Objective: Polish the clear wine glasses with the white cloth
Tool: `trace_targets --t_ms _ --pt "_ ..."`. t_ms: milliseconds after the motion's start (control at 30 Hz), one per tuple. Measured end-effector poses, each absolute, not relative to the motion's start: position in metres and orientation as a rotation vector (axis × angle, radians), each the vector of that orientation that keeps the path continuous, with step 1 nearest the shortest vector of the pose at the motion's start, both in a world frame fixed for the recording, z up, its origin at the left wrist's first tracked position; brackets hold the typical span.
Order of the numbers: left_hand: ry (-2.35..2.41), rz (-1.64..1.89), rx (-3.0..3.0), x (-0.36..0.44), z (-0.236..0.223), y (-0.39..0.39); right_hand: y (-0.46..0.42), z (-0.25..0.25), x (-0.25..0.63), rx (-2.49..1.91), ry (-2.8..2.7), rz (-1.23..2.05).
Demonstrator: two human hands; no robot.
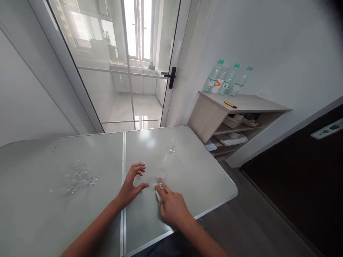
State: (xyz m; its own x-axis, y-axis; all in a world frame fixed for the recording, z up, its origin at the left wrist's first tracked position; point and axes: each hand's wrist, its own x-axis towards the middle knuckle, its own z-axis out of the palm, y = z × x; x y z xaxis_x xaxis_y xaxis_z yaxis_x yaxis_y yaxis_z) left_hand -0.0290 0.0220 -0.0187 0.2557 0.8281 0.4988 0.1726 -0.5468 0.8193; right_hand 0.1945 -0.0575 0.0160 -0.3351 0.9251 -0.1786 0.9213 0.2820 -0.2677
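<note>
My right hand (174, 208) is closed around a folded white cloth or tissue (159, 195). Its fingertips are at a small clear piece (160, 181) that looks like glass or plastic, with a faint round see-through part beyond it. Just left of that piece my left hand (134, 180) hovers with thumb and fingers apart, holding nothing. Farther back on the table stands another clear object (173, 150), its outline hard to make out. A cluster of clear, shiny pieces (79, 178) lies on the table's left half.
The pale table (203, 178) has a metal seam (123, 153) and a rounded right corner. Behind it is a glass door (104, 89) with a black handle (171, 76). At the right, a low shelf unit (211, 114) bears several bottles (226, 80) and a yellow-red item (230, 104).
</note>
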Motion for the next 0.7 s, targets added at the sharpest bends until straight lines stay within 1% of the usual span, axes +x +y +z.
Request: trace_targets --t_ms 200,367,567,700 --pt "1.033 1.277 1.924 -0.036 -0.015 0.021 -0.039 0.004 0.248 -2.09 -2.326 0.383" --pt "1.089 1.206 1.986 -0.038 -0.012 0.02 0.004 0.011 0.295 -2.256 -2.22 0.281" --pt "1.142 1.074 2.022 -0.041 0.012 0.018 0.064 0.015 0.324 -2.248 -2.21 0.296" --pt "1.213 1.031 2.001 -0.058 0.028 0.012 0.09 0.01 0.333 -2.209 -2.189 0.307"
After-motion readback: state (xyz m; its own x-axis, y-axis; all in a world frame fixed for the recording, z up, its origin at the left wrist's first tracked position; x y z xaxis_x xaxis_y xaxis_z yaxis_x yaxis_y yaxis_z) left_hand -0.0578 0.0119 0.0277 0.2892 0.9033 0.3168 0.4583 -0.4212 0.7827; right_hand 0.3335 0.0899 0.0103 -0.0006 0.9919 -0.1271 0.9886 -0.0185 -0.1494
